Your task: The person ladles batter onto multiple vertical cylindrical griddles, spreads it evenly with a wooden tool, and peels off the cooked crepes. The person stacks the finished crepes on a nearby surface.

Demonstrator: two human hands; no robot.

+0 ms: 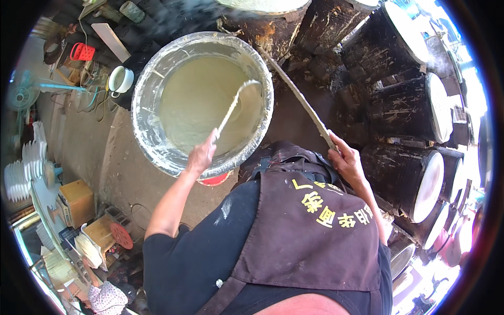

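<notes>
A large tub [140,118] with a batter-crusted rim stands ahead of me, holding pale, greenish-cream batter [194,100]. My left hand [202,156] is closed round the coated handle of a ladle [228,114] over the tub. The ladle's curved far end meets the batter, so its bowl is hard to make out. My right hand [346,160] grips the near end of a long stick [302,100] caked with pale residue. That stick slants away to the far left, past the tub's right side, and its tip reaches the foot of a dark drum [265,29].
Several dark drums with pale round tops line my right, such as one drum [404,107]. A white enamel pot [121,80] and a red plastic basket [82,52] sit left of the tub. Farther left are a blue fan [22,96] and a wooden box [77,203]. Another person's sleeve [107,298] shows lower left.
</notes>
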